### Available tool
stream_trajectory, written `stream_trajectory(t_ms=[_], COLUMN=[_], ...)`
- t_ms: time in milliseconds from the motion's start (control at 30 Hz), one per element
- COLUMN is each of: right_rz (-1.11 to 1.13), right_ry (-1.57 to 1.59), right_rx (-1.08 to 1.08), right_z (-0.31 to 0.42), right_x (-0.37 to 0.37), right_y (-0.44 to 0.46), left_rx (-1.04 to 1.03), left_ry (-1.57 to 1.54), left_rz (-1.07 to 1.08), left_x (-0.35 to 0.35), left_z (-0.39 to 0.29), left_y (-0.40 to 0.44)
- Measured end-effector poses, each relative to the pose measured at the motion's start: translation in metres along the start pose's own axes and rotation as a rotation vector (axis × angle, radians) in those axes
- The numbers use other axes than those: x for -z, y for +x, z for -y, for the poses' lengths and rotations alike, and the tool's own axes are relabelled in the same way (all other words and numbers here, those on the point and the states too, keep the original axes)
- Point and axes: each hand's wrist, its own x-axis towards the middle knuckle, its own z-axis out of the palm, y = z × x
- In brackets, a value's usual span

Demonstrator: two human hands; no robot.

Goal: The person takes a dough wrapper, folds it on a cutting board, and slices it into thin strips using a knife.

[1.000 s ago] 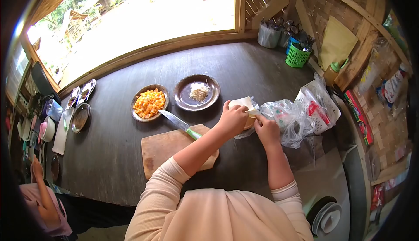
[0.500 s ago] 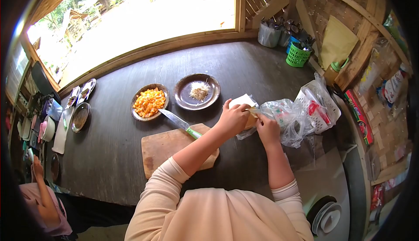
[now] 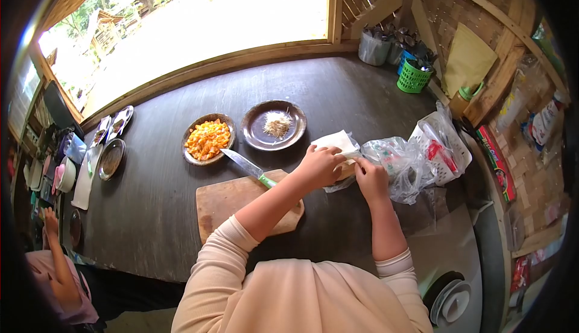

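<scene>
from here i see the left hand (image 3: 322,165) gripping pale, thin, flat sheets (image 3: 336,141), the right hand (image 3: 371,179) pinching their edge; a crumpled clear plastic bag (image 3: 386,157) lies just right of both. i'd keep each hold light and even: such sheets probably tear easily.

Daylight pours through the far window (image 3: 241,16), blown out to white; the dark tabletop (image 3: 145,218) catches a far-side sheen, and fisheye distortion curves the black-rimmed edges
</scene>
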Motion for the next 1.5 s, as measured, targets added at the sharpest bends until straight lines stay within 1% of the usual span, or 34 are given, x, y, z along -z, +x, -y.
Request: stream_trajectory(t_ms=[67,200,267,300,367,400,467,533,600,667,767,800,867,900,967,1033,1067,1100,1200,1300,1333,1400,1433,1500], right_rz=[0.007,0.092,0.263,0.263,0.274,0.275,0.299,0.316,0.331,0.425,0.461,0.461,0.448,0.447,0.487,0.506,0.525,0.525,0.521,0.472,0.452,0.433,0.422,0.41], right_ry=[0.033,0.02,-0.028,-0.028,-0.039,-0.037,-0.025,-0.01,0.002,0.095,0.167,0.167,0.372,0.372,0.578,0.61,0.642,0.642,0.66,0.617,0.554,0.492,0.455,0.419], right_rx=[0.037,0.053,-0.049,-0.049,-0.163,-0.161,-0.296,-0.315,-0.337,-0.416,-0.411,-0.413,-0.458,-0.458,-0.523,-0.528,-0.534,-0.533,-0.514,-0.503,-0.475,-0.448,-0.444,-0.446], right_z=[0.003,0.004,0.006,0.008,0.013,0.014,0.013,0.009,0.01,0.017,0.016,0.014,0.007,0.006,0.006,0.007,0.008,0.008,0.008,0.008,0.01,0.014,0.016,0.011], right_x=[0.003,0.007,0.011,0.015,0.022,0.023,0.024,0.022,0.024,0.034,0.039,0.038,0.036,0.037,0.039,0.042,0.043,0.043,0.042,0.039,0.04,0.041,0.041,0.035], right_y=[0.0,0.0,0.001,0.001,0.001,0.001,-0.001,-0.003,-0.002,0.001,0.001,0.0,0.0,0.0,0.002,0.004,0.004,0.004,0.004,0.002,0.002,0.003,0.004,0.002], left_rx=[0.026,0.008,-0.02,-0.02,-0.029,-0.027,-0.089,-0.099,-0.094,-0.072,-0.044,-0.041,-0.056,-0.068,-0.088,-0.108,-0.077,-0.047,-0.039,-0.01,-0.01,-0.08,-0.081,-0.075], left_ry=[-0.124,-0.158,-0.093,-0.093,-0.057,-0.055,0.011,0.006,0.047,0.072,0.104,0.112,0.088,0.064,0.023,-0.019,-0.049,-0.078,-0.108,-0.131,-0.131,-0.148,-0.147,-0.106], left_rz=[0.055,0.059,0.047,0.048,0.049,0.048,0.017,0.007,-0.05,-0.041,-0.028,-0.022,-0.026,-0.032,-0.064,-0.097,-0.057,-0.017,-0.02,-0.059,-0.06,-0.202,-0.201,-0.064], left_x=[-0.005,-0.012,-0.014,-0.015,-0.018,-0.022,-0.032,-0.038,-0.043,-0.045,-0.044,-0.043,-0.039,-0.038,-0.042,-0.041,-0.041,-0.04,-0.037,-0.037,-0.04,-0.041,-0.04,-0.037], left_z=[0.003,0.002,0.001,0.0,-0.003,-0.002,-0.001,-0.003,-0.005,-0.009,-0.013,-0.014,-0.013,-0.012,-0.007,-0.005,-0.005,-0.006,-0.006,-0.007,-0.006,-0.007,-0.008,-0.012], left_y=[0.0,-0.004,-0.005,-0.005,-0.003,-0.001,0.001,0.002,0.006,0.008,0.01,0.011,0.012,0.012,0.014,0.016,0.018,0.018,0.017,0.015,0.013,0.011,0.01,0.007])
